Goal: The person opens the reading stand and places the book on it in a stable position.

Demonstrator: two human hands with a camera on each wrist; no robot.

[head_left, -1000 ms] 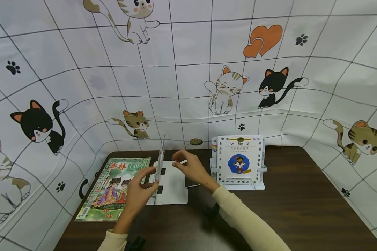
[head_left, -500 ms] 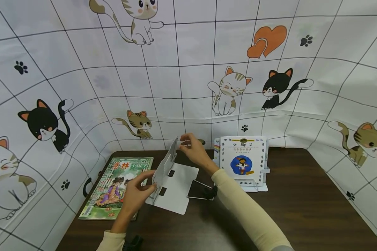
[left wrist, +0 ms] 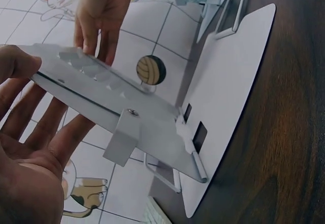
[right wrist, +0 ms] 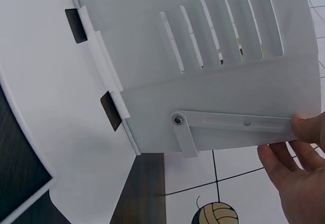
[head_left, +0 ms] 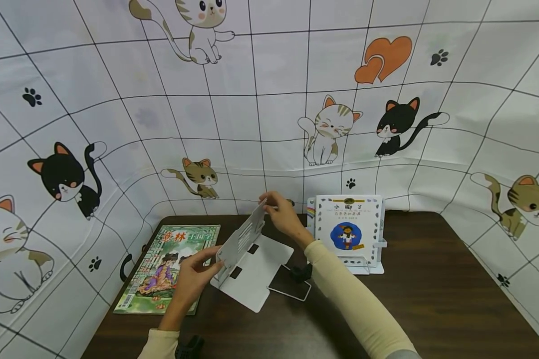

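Note:
A white metal book stand (head_left: 258, 271) stands on the brown table, its slotted back panel (right wrist: 223, 89) hinged up at an angle from the flat base (left wrist: 228, 92). My left hand (head_left: 192, 278) pinches the panel's near left edge between thumb and fingers. At the far upper edge, my right hand (head_left: 282, 215) holds the panel, with the thumb (right wrist: 307, 128) on the face beside a folding arm (right wrist: 233, 122) and the fingers behind. Two dark cutouts show in the base by the hinge. A wire foot (head_left: 296, 298) sticks out on the base's right side.
A green magazine (head_left: 161, 279) lies to the left, partly behind my left hand. On the right, a second stand (head_left: 377, 267) bears a white picture book (head_left: 350, 212). A cat-print sheet (head_left: 260, 119) hangs behind the table (head_left: 413, 289).
The book stand has turned, and its panel leans so more of the slotted face shows. My right hand has moved from beside the panel onto its upper edge. The left hand keeps its hold.

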